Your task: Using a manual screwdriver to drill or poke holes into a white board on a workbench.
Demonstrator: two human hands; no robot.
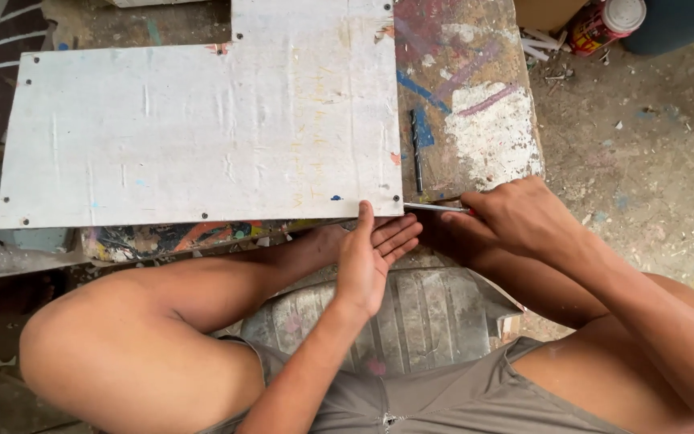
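A pale grey board with small holes along its edges lies flat on a paint-stained wooden table. My left hand presses up against the board's near right corner, thumb on the edge, fingers spread beneath. My right hand grips a thin metal tool with a red handle, its tip touching the same corner from the right. A dark drill bit rests on the table just right of the board.
A red can with a white lid stands on the dusty floor at the top right, beside white sticks. My bare knees flank a grey ribbed seat. The floor on the right is littered with debris.
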